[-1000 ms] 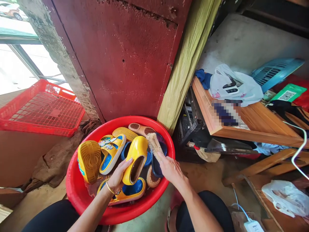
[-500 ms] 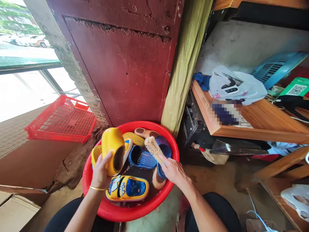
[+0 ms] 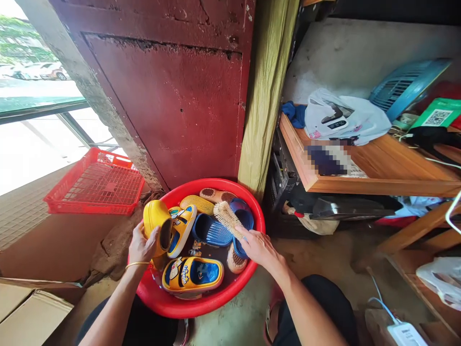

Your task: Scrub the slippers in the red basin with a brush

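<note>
At the left rim of the red basin (image 3: 201,307), left hand (image 3: 143,245) had fingers wrapped round yellow shoe (image 3: 157,222); near the right rim, right hand (image 3: 257,245) gripped brush (image 3: 227,218), bristles up, over blue slippers (image 3: 216,231).

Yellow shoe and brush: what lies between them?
In the head view, a yellow-and-blue slipper and a blue slipper lie between the yellow shoe and the brush, inside the red basin.

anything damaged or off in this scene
Yes: the dark red painted door looks worn, with its paint chipped dark along the upper panel seam. The rough grey concrete door edge beside it looks patchy and weathered too.
</note>
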Action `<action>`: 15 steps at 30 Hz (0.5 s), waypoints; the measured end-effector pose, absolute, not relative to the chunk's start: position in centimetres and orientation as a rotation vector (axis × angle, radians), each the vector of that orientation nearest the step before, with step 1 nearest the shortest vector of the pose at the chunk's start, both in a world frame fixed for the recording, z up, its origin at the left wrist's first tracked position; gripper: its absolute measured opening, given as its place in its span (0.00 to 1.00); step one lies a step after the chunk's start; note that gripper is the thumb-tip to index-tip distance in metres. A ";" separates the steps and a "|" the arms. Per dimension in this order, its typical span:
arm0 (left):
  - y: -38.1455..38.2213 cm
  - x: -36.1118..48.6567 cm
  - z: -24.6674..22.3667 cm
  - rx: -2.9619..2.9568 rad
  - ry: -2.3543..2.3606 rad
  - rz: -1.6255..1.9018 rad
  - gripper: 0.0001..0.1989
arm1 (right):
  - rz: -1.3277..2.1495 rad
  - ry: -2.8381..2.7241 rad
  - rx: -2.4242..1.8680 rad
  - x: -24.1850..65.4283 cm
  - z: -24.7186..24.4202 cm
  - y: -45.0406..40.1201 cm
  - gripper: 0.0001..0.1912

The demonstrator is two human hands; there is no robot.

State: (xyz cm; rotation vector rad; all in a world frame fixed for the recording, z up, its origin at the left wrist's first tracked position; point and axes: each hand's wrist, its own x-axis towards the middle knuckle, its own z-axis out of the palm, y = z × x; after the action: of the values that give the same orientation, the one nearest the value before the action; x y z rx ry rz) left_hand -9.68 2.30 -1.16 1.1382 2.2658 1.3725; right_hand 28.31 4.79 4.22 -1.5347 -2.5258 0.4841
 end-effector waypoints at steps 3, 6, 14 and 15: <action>2.5 -9.6 -1.8 1.413 2.526 1.299 0.36 | 0.496 -2.511 -1.542 28.7 4.2 4.8 0.27; 2.3 -9.4 -2.0 1.611 2.614 1.222 0.28 | 0.491 -2.506 -1.551 28.8 4.5 4.8 0.28; 0.1 -6.1 0.1 1.850 2.212 1.258 0.23 | 0.499 -2.523 -1.543 28.3 4.2 4.6 0.28; -0.3 -5.2 0.1 1.823 2.050 1.203 0.24 | 0.494 -2.521 -1.542 28.3 4.0 4.7 0.28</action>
State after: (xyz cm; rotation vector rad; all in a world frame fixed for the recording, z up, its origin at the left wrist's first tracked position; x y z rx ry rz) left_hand -5.17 -0.34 0.08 1.8225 2.0500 1.2027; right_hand 28.31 4.67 4.01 -1.5420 -2.5208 0.4943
